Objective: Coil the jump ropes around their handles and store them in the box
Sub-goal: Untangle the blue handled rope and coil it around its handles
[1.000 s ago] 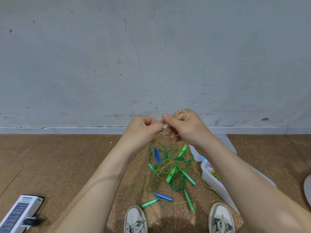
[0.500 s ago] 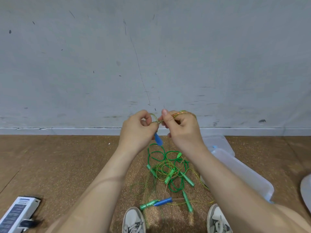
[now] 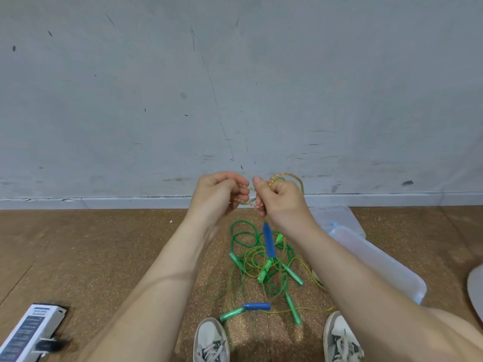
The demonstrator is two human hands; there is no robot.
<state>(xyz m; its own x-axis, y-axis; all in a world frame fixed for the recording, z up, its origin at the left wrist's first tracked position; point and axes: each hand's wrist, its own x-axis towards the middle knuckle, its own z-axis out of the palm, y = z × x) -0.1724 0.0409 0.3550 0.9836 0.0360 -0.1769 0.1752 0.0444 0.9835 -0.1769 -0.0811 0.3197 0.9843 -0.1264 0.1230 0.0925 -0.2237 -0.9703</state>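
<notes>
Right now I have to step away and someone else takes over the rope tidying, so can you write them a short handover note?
Left hand and right hand both pinch the speckled rope, raised at chest height; a loop arcs over the right hand and a blue handle hangs below it.
Green ropes lie tangled on the floor below the hands; the clear box sits to the right, contents not visible.
Done: nothing visibly stored. Left: finish this coil, box it, then untangle and coil the rest.

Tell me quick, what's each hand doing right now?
Left hand: closed, pinching the thin yellow-and-pink speckled jump rope.
Right hand: closed, gripping loops of the same rope.
</notes>
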